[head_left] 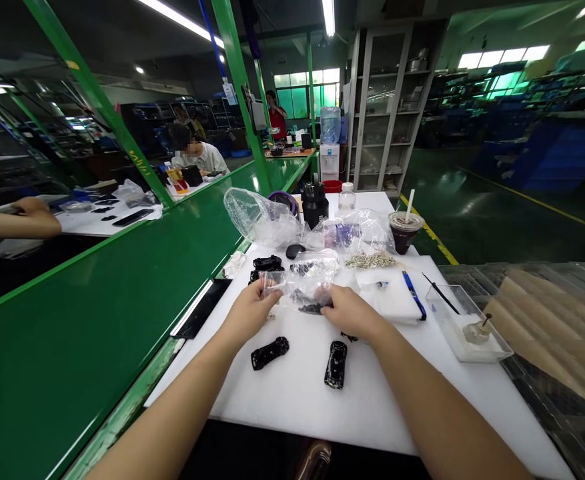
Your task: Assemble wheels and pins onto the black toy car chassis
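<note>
Over the white work board, my left hand pinches the edge of a clear plastic bag. My right hand grips the bag's other side, thumb and fingers pressed together. Small dark parts show at the bag near my right fingertips; whether they are inside it or under it I cannot tell. Closer to me lie two black toy car shells, one below my left hand and another below my right. More black car shells sit just beyond my left hand.
A blue utility knife and a clear plastic tray lie to the right. Behind are a pile of small pale parts, a black bottle and an iced drink. A green conveyor runs along the left.
</note>
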A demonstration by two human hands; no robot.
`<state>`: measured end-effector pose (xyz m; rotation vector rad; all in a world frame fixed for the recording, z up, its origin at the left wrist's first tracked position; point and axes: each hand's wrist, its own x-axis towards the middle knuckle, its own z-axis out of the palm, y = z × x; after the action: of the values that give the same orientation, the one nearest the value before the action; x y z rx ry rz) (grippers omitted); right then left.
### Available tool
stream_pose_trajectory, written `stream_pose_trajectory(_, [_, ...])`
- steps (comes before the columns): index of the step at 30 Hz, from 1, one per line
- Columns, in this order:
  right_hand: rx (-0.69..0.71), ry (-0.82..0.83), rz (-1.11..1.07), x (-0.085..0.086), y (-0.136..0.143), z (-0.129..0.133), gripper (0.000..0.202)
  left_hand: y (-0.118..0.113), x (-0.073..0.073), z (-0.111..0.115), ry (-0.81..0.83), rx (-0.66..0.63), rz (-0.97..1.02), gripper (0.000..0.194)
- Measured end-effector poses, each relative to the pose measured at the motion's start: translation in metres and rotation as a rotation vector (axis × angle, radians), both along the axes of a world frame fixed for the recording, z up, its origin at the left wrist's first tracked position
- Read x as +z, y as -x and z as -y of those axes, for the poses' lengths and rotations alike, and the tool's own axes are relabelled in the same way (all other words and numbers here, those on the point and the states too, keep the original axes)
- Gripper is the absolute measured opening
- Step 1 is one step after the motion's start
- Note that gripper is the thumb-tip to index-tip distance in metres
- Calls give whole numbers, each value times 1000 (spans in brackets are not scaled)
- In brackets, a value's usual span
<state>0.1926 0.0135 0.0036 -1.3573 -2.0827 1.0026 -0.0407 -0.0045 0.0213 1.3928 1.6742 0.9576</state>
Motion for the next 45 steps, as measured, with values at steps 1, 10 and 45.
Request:
stream_pose_trajectory(1, [-12,-8,-21,1,-1,0,23,-1,-3,-1,19,11,57,21])
stream_pose_trajectory(10, [-198,-83,-174,18,0,10,34,-23,-18,0,135,166,612,10])
stream_pose_trajectory(45, [-411,566,-849,-8,27,-3,16,-42,-15,18,88,204,818,12])
